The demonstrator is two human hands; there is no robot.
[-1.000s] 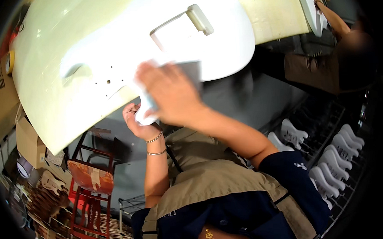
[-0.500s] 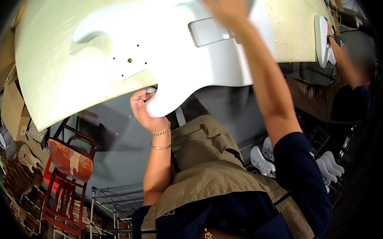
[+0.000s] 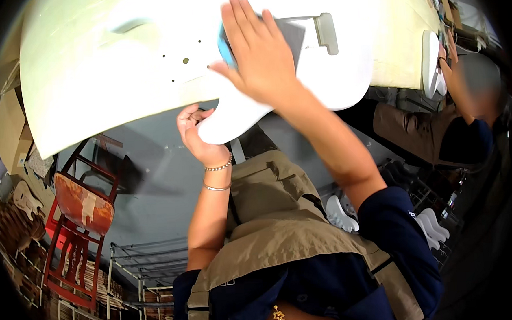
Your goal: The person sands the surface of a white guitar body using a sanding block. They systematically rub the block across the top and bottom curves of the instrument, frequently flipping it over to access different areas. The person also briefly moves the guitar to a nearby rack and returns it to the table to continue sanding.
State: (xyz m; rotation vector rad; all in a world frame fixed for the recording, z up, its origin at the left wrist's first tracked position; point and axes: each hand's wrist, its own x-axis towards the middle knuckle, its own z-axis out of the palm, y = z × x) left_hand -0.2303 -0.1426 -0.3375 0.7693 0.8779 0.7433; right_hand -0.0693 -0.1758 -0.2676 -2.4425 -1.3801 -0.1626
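Note:
A white guitar body (image 3: 333,80) lies on the pale yellow tabletop, its lower edge and horn jutting past the near edge. My left hand (image 3: 198,131) is closed around that horn, thumb on top and fingers curled at the inner curve. My right hand (image 3: 262,61) presses flat, fingers stretched out, over a sheet of grey sandpaper (image 3: 293,39) with a blue pad (image 3: 223,46) showing at its left side. Several small screw holes and one larger hole (image 3: 185,60) sit left of my right hand; a rectangular cutout (image 3: 326,33) is to its right, partly covered by the sandpaper.
The yellow table (image 3: 73,100) spans the far side. At right, another person's hand (image 3: 442,57) rests on another white body (image 3: 431,64). A worn red chair (image 3: 84,204) stands at left beside metal racks (image 3: 151,264). White guitar bodies (image 3: 433,226) stand low at right.
My right hand has swept left and nearer with the sandpaper, from the body's far right part to its middle. My left hand keeps its hold on the horn.

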